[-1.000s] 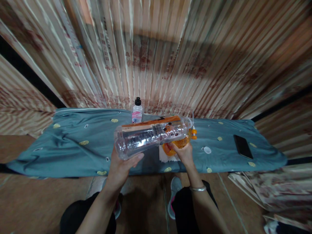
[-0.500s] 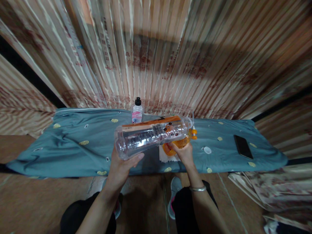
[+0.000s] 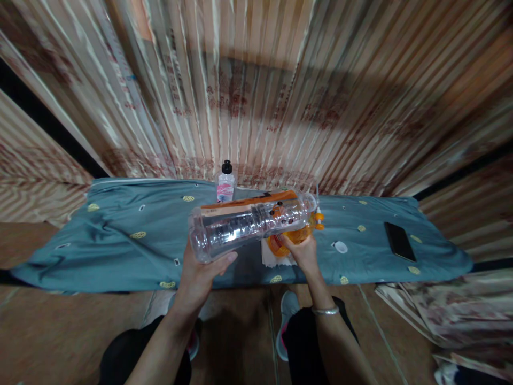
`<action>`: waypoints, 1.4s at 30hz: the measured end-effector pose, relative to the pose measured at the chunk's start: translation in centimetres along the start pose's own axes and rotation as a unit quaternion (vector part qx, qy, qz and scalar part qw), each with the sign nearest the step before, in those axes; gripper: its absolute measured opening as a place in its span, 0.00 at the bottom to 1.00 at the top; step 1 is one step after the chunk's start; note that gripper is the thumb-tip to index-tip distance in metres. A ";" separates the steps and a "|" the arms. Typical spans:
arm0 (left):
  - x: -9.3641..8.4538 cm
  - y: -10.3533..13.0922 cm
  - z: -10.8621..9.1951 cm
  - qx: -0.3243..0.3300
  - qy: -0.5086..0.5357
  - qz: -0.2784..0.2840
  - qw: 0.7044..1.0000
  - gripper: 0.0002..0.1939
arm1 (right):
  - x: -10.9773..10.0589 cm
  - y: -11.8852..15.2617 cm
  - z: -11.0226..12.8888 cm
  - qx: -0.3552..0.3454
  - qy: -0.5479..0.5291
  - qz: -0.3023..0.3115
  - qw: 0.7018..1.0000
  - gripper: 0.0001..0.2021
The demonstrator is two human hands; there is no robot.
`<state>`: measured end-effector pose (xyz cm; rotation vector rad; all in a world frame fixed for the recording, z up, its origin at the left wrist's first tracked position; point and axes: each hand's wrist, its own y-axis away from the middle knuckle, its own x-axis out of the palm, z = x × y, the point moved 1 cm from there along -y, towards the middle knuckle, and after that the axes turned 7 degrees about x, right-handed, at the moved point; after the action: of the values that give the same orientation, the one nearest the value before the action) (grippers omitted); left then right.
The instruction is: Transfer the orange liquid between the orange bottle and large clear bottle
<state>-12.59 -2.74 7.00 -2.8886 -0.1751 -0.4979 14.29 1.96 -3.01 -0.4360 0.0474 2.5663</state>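
A large clear plastic bottle [image 3: 240,224] with an orange and black label lies nearly level in the air, its neck pointing right. My left hand [image 3: 204,270] is wrapped round its base end from below. My right hand [image 3: 302,250] grips a smaller bottle of orange liquid [image 3: 298,235], partly hidden behind the clear one. An orange and white pump top [image 3: 319,220] shows by the clear bottle's mouth; I cannot tell just how it is attached. Under the orange bottle lies a piece of white paper or tissue [image 3: 276,260].
A teal patterned cloth [image 3: 120,251] covers the long surface. At the back stands a clear bottle with a black cap and pink label [image 3: 225,184]. To the right are a white round piece [image 3: 341,247] and a black phone [image 3: 399,241]. A pleated curtain [image 3: 256,96] hangs behind.
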 end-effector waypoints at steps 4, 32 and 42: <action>0.0 0.0 0.0 -0.008 -0.012 -0.006 1.000 0.31 | -0.1 0.1 0.2 0.000 -0.002 -0.007 1.000 0.31; 0.0 0.1 0.0 -0.008 -0.015 -0.006 1.000 0.30 | 0.0 0.1 -0.2 -0.012 -0.019 0.003 1.000 0.30; 0.2 0.1 -0.2 -0.004 -0.017 -0.002 1.000 0.29 | 0.0 0.0 -0.4 -0.019 -0.012 -0.003 1.000 0.29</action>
<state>-12.51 -2.82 7.25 -2.9063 -0.1850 -0.4522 14.44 1.92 -3.34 -0.4181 -0.0108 2.5707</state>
